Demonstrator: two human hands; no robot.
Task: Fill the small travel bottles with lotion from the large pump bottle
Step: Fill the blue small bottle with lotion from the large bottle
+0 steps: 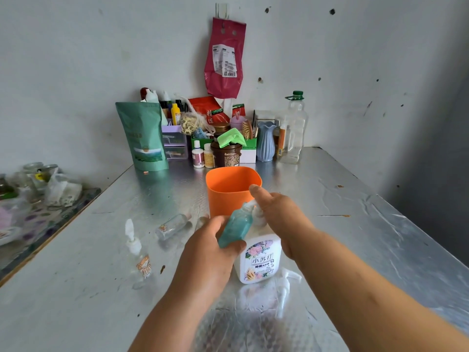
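The large white pump bottle (261, 260) with a flowered label stands on the foil-covered table (355, 224). My right hand (279, 219) rests flat on its pump head, fingers straight. My left hand (210, 252) grips a small travel bottle (237, 224) holding blue-green liquid, tilted with its mouth at the pump spout. A clear small bottle with a white pump top (138, 252) stands at the left. Another clear bottle (173, 226) lies on its side behind it. A loose white pump top (285, 288) lies near the large bottle.
An orange cup (228, 191) stands just behind the hands. Jars, pouches, a blue vase (265, 142) and a tall clear bottle (293, 128) crowd the back by the wall. A lower side table (38, 199) with glass jars and bags is at the left.
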